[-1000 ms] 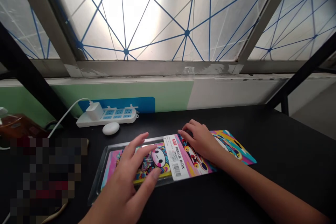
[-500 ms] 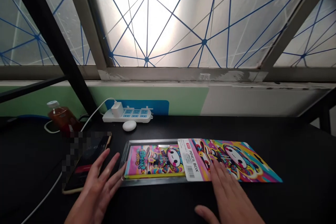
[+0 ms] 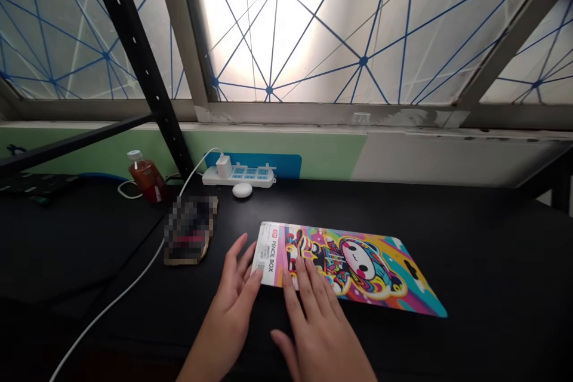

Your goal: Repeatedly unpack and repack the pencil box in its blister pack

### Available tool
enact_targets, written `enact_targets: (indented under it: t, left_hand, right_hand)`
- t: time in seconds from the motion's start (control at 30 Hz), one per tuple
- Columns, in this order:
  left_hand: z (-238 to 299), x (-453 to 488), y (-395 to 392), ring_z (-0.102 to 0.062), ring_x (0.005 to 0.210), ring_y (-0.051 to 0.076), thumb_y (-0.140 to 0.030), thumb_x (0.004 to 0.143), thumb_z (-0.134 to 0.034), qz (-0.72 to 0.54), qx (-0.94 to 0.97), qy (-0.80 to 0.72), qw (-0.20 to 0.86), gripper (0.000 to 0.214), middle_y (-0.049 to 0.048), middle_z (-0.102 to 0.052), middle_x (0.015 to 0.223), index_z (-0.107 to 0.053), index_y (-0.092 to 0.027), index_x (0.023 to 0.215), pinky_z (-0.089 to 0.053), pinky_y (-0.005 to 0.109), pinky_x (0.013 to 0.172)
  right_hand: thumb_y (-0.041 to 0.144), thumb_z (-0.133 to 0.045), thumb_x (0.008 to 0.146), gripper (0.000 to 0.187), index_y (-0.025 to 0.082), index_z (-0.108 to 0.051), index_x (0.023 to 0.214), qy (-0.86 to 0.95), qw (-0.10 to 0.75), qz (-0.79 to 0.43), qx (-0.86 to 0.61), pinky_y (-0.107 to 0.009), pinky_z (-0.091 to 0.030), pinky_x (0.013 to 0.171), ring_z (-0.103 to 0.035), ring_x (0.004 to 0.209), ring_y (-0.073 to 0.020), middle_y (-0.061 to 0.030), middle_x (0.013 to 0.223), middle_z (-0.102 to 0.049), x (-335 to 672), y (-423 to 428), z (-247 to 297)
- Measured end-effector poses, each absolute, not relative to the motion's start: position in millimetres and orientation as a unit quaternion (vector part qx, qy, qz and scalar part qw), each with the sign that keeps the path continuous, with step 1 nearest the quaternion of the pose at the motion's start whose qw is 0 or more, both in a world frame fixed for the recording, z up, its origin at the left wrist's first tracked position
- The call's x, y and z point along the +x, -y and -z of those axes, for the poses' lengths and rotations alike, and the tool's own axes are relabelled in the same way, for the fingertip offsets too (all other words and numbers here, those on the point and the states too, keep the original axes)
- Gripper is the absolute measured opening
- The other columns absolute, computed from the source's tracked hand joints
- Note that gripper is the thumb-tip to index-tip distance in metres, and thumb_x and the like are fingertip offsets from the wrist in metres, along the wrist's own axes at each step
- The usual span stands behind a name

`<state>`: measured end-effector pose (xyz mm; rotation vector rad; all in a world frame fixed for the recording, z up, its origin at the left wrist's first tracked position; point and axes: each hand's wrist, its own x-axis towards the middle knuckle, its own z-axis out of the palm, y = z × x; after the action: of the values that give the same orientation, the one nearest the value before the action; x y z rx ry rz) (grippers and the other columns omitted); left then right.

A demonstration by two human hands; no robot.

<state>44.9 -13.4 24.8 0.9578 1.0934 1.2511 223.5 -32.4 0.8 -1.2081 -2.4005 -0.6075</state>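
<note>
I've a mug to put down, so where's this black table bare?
Bare: black table right of the pencil box card, and behind it up to the wall. Crowded: back left, with phone, white cable, bottle, power strip, white oval object. Left hand and right hand sit at the card's left end.

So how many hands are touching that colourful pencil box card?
2. The left hand touches the white left end of the pencil box card. The right hand rests its fingertips on the near edge, just beside it. No other hands are in view.
</note>
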Motion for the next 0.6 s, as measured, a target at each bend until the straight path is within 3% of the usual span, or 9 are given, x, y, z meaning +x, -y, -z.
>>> enact_targets:
  t: [0.1, 0.2, 0.4, 0.6]
  left_hand:
    - [-22, 43, 15, -0.045, 0.149, 0.028, -0.048, 0.100, -0.062, -0.517, 0.472, -0.470, 0.538, 0.064, 0.0107, -0.049, 0.161, -0.034, -0.031, 0.155, -0.041, 0.041, 0.119]
    - [-23, 43, 13, -0.054, 0.142, 0.027, -0.046, 0.103, -0.057, -0.504, 0.493, -0.485, 0.518, 0.058, 0.0099, -0.055, 0.155, -0.036, -0.031, 0.154, -0.045, 0.042, 0.116]
    - [-19, 41, 13, -0.064, 0.126, 0.025, -0.050, 0.101, -0.058, -0.500, 0.491, -0.534, 0.473, 0.045, 0.0080, -0.067, 0.135, -0.049, -0.028, 0.140, -0.053, 0.035, 0.102]
    - [-16, 37, 11, -0.067, 0.105, 0.021, -0.050, 0.103, -0.056, -0.478, 0.489, -0.565, 0.463, 0.041, 0.0043, -0.066, 0.115, -0.047, -0.027, 0.136, -0.055, 0.031, 0.090]
  right_hand:
    - [0.029, -0.053, 0.097, 0.051, 0.012, -0.058, 0.145, 0.875, 0.193, 0.172, -0.408, -0.045, -0.058, 0.098, -0.059, 0.135, -0.0346, -0.0171, 0.154, -0.053, 243, 35, -19]
    - [0.027, -0.047, 0.103, 0.045, 0.026, -0.057, 0.147, 0.854, 0.214, 0.148, -0.451, -0.051, -0.054, 0.103, -0.061, 0.133, -0.0308, -0.0086, 0.153, -0.055, 271, 35, -24]
    - [0.029, -0.052, 0.103, 0.044, 0.035, -0.058, 0.146, 0.831, 0.248, 0.094, -0.489, -0.057, -0.048, 0.109, -0.053, 0.140, -0.0343, -0.0056, 0.157, -0.052, 304, 39, -13]
    - [0.027, -0.057, 0.100, 0.036, 0.035, -0.067, 0.134, 0.797, 0.315, 0.068, -0.510, -0.053, -0.046, 0.111, -0.058, 0.134, -0.0328, -0.0047, 0.151, -0.058, 327, 38, -13]
